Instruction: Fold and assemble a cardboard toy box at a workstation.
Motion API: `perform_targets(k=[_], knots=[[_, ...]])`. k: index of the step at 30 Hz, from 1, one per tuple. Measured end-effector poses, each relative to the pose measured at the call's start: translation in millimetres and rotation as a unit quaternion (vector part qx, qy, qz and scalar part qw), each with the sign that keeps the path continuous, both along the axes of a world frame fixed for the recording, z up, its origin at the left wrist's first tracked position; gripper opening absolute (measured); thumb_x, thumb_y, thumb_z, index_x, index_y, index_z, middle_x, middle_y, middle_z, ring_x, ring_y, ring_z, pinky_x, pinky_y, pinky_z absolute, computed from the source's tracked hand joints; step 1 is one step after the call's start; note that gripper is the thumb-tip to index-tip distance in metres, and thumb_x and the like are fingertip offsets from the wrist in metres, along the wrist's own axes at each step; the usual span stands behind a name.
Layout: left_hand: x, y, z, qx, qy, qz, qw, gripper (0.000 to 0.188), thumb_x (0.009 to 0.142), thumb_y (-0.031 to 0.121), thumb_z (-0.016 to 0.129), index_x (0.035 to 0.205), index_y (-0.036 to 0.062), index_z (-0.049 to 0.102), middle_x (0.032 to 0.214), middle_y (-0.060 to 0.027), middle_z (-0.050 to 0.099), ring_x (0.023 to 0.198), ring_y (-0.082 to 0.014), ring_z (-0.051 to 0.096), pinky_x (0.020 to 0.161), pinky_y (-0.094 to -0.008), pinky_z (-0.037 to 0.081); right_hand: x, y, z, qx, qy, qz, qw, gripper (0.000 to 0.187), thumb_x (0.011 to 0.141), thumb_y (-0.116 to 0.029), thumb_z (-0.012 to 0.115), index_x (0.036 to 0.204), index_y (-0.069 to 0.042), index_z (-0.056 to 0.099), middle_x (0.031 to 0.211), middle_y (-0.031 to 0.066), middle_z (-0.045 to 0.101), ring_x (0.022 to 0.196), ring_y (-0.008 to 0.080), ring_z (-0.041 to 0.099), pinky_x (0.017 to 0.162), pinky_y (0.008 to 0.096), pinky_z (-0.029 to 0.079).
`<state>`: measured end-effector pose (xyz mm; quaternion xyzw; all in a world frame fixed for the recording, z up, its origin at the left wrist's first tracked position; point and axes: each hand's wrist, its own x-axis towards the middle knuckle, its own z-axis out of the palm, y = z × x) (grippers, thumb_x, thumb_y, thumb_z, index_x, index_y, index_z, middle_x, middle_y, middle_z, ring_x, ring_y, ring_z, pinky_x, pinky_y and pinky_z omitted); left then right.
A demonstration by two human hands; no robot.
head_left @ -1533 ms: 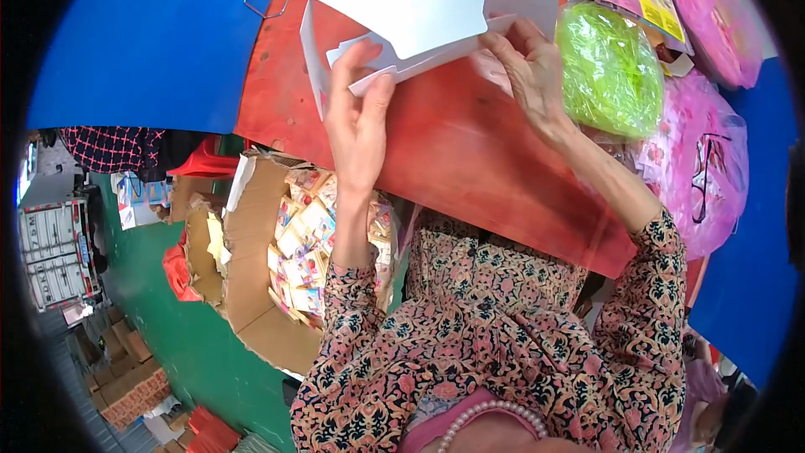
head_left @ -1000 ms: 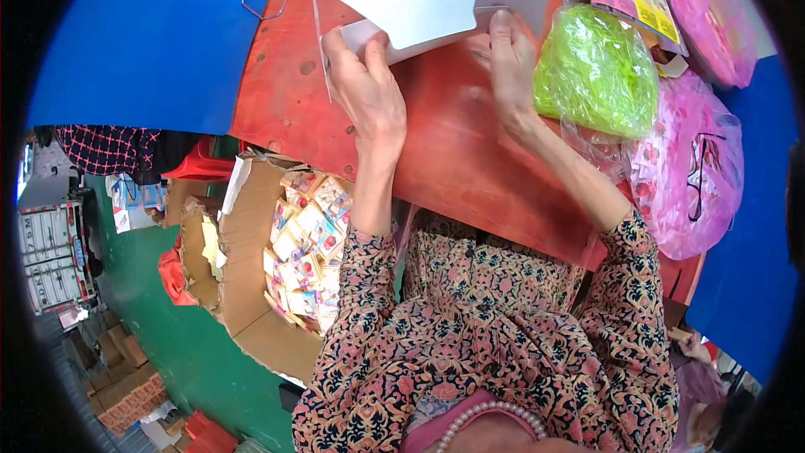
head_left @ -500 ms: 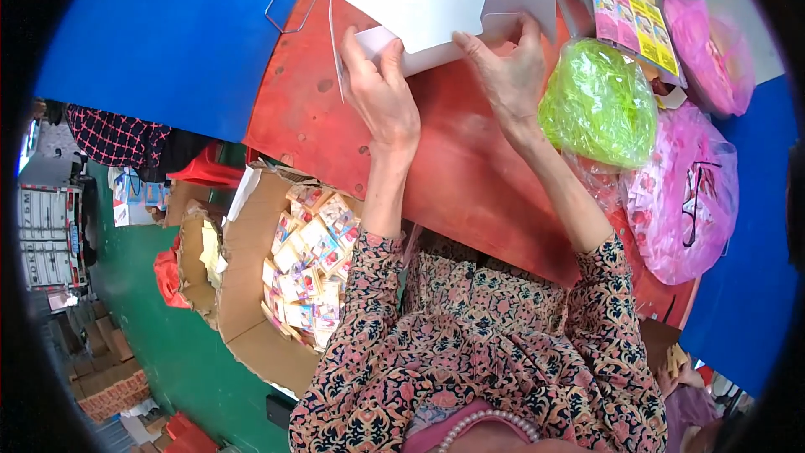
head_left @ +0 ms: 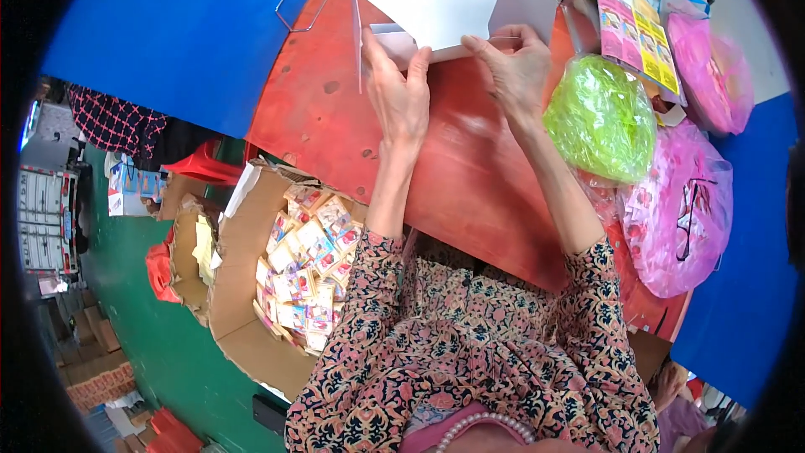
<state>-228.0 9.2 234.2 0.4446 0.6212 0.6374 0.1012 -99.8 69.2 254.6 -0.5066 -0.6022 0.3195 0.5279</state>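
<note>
Carton [head_left: 457,10], mouth facing wearer [head_left: 470,344], mouth's long axis crosswise, both hands' fingers [head_left: 417,67] pinching flap [head_left: 447,54]

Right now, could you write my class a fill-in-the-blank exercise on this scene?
The left hand and right hand hold a carton whose unprinted panels are coloured ____.
The bag nearest the right hand holds something coloured ____.
The cardboard box of packets is to the person's ____.

Missing words: white; green; left.
</note>
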Motion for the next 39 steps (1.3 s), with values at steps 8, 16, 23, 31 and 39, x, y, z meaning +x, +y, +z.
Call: perform_targets(k=[8, 16, 23, 31, 39], knots=[[-13, -16, 26, 0.078, 0.014, 0.044, 0.996, 0.069, 0.081, 0.009, 0.074, 0.136, -0.0140, 0.038, 0.128, -0.0297, 0.053, 0.115, -0.0378, 0.056, 0.095, -0.0403, 0.046, -13, -20, 16, -0.024, 0.106, 0.064, 0.992, 0.031, 0.072, -0.017, 0.086, 0.091, -0.001, 0.067, 0.077, 0.0052, 0.067, 0.067, 0.0068, 0.056, 0.060, 0.0232, 0.045], [-12, -29, 29, 0.042, -0.048, 0.020, 0.998, 0.062, 0.080, 0.013, 0.077, 0.129, -0.0111, 0.048, 0.120, -0.0233, 0.060, 0.111, -0.0320, 0.058, 0.095, -0.0396, 0.046, -11, -17, 16, -0.093, 0.140, 0.106, 0.980, 0.033, 0.073, -0.013, 0.084, 0.098, 0.003, 0.069, 0.083, 0.0104, 0.070, 0.075, 0.0137, 0.064, 0.067, 0.0268, 0.052], [-8, -89, 12, 0.136, 0.210, 0.068, 0.966, 0.045, 0.091, 0.014, 0.065, 0.129, -0.0079, 0.052, 0.136, -0.0256, 0.049, 0.124, -0.0416, 0.049, 0.103, -0.0492, 0.042, 3, -4, 6, -0.224, 0.247, 0.207, 0.920, 0.024, 0.084, -0.011, 0.075, 0.104, -0.001, 0.066, 0.098, 0.0077, 0.069, 0.091, 0.0191, 0.067, 0.079, 0.0390, 0.056], [-62, -91, 32, 0.188, 0.236, 0.061, 0.951, 0.040, 0.096, 0.025, 0.057, 0.129, 0.0010, 0.058, 0.139, -0.0164, 0.051, 0.132, -0.0395, 0.041, 0.108, -0.0479, 0.034, 36, 5, 6, -0.266, 0.235, 0.253, 0.900, 0.023, 0.084, -0.012, 0.074, 0.104, -0.002, 0.066, 0.100, 0.0085, 0.070, 0.093, 0.0199, 0.067, 0.079, 0.0442, 0.057], [-70, -34, 49, 0.181, 0.184, -0.167, 0.952, 0.035, 0.095, 0.028, 0.059, 0.126, 0.0136, 0.064, 0.141, -0.0108, 0.049, 0.135, -0.0320, 0.038, 0.109, -0.0430, 0.036, 34, -1, 14, -0.289, 0.205, 0.252, 0.900, 0.028, 0.086, -0.014, 0.072, 0.109, 0.002, 0.065, 0.100, 0.0099, 0.070, 0.086, 0.0189, 0.068, 0.074, 0.0381, 0.059]])
